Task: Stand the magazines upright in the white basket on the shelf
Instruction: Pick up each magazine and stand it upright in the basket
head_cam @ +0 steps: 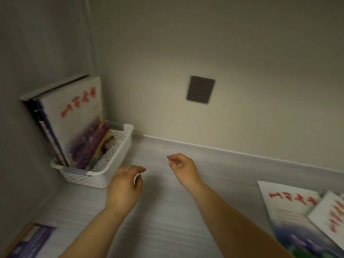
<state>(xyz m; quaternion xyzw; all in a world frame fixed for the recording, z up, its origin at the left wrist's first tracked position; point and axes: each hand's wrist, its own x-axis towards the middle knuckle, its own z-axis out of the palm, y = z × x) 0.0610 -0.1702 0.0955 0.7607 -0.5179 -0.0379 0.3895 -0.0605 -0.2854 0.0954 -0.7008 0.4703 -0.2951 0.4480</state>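
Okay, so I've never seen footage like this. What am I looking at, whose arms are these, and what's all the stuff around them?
This is a single picture from a wide-angle camera worn on a person's head, looking down at their own bare arms. The left hand and right hand hover empty, fingers loosely curled, over a pale shelf. In the corner, a white basket holds magazines standing on edge, leaning left. At the right, further magazines lie flat. A purple-covered magazine lies at the lower left.
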